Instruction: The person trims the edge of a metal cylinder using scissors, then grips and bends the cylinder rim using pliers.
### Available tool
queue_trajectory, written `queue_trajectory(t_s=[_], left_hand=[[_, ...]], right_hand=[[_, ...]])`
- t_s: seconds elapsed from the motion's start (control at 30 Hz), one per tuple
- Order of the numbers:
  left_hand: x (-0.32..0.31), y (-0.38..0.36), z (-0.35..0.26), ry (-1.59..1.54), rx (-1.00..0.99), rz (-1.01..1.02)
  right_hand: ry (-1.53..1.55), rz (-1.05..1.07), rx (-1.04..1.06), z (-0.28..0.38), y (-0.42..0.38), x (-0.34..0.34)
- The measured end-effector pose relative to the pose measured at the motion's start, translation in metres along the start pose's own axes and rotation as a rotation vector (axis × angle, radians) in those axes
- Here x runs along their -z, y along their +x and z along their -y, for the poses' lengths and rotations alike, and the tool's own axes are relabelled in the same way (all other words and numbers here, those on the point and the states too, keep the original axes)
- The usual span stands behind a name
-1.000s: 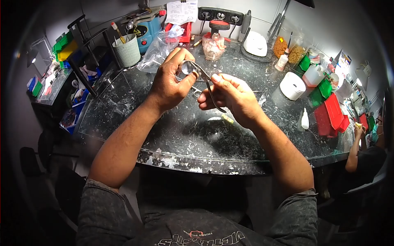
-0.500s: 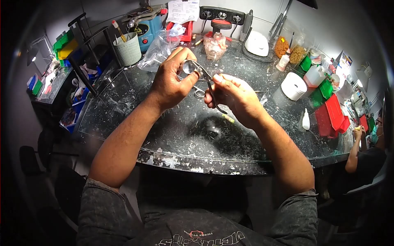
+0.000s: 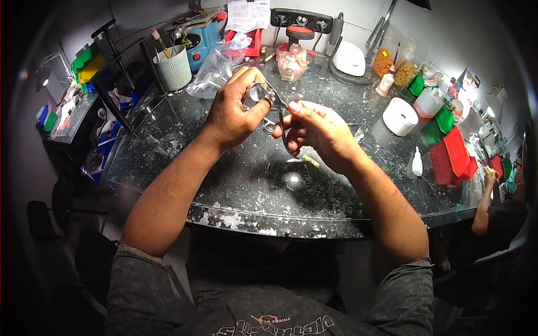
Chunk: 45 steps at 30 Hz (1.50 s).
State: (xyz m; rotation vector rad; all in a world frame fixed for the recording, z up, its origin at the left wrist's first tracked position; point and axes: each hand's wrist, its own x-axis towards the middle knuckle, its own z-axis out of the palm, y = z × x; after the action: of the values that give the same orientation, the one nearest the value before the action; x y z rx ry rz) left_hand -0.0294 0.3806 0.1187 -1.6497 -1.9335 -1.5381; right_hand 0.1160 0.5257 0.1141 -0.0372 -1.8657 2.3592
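Note:
My left hand (image 3: 232, 109) is closed in front of me, its fingers curled round a shiny round piece (image 3: 257, 92) whose exact kind I cannot make out. In my right hand (image 3: 322, 131) are dark metal pliers (image 3: 282, 116), their handles pressed close together. The pliers' jaws point up and meet the left fingertips beside the round piece; what lies between them is too small to tell. Behind the hands, a ring-shaped metal handle (image 3: 269, 127) rests on the bench. Below the pliers lies a small yellow-green piece (image 3: 311, 161).
The dark, speckled bench (image 3: 235, 190) carries a woven cup (image 3: 173, 70) of tools, a blue machine (image 3: 202, 42), a glass burner-like jar (image 3: 293, 64), a white roll (image 3: 400, 117), a small white bottle (image 3: 417, 163) and red bins (image 3: 450, 154). Another person's arm (image 3: 483, 210) shows at far right.
The pliers' handles have come together as my right fingers squeezed, and the lower handle has swung left. My left hand stays almost in place with the round piece.

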Motion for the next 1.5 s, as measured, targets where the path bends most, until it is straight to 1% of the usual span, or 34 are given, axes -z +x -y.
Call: queue_trajectory(t_s=[0.17,0.5,0.6,0.67,0.77,0.87,1.0,1.07,1.17,1.3,1.4,1.5], left_hand=[[0.0009,0.0001,-0.0007,0.016,-0.005,0.000],[0.0016,-0.0002,-0.0003,0.017,-0.015,0.009],[0.0015,-0.0003,-0.0017,-0.020,-0.008,0.013],[0.0019,-0.0004,-0.0028,-0.038,0.010,0.020],[0.0028,-0.0002,-0.0032,-0.052,0.025,0.029],[0.0014,-0.0001,0.0020,-0.060,0.002,0.018],[0.0013,-0.0005,0.0027,-0.073,-0.010,0.007],[0.0022,-0.0003,0.0017,-0.070,-0.002,0.016],[0.0029,-0.0007,0.0014,-0.055,0.005,0.036],[0.0030,-0.0005,0.0018,-0.030,0.004,0.045],[0.0036,-0.0001,-0.0013,-0.055,0.005,0.048],[0.0043,0.0007,-0.0022,-0.097,0.009,0.042]], right_hand=[[-0.065,0.022,0.052,-0.0012,0.0012,0.0038],[-0.095,-0.002,0.030,0.0024,0.0000,0.0034],[-0.094,0.022,0.052,0.0043,-0.0014,0.0022],[-0.057,0.028,0.026,0.0058,-0.0023,0.0019],[-0.086,0.050,0.043,0.0045,-0.0017,0.0045],[-0.088,-0.011,0.085,0.0008,-0.0024,-0.0041],[-0.083,-0.005,0.063,0.0016,-0.0020,-0.0025],[-0.128,0.015,0.111,-0.0004,-0.0009,0.0003],[-0.121,0.028,0.125,-0.0029,0.0008,0.0028],[-0.173,0.010,0.104,0.0019,-0.0008,0.0028],[-0.114,0.058,0.076,0.0039,-0.0015,0.0042],[-0.089,0.095,0.110,0.0010,-0.0013,0.0033]])
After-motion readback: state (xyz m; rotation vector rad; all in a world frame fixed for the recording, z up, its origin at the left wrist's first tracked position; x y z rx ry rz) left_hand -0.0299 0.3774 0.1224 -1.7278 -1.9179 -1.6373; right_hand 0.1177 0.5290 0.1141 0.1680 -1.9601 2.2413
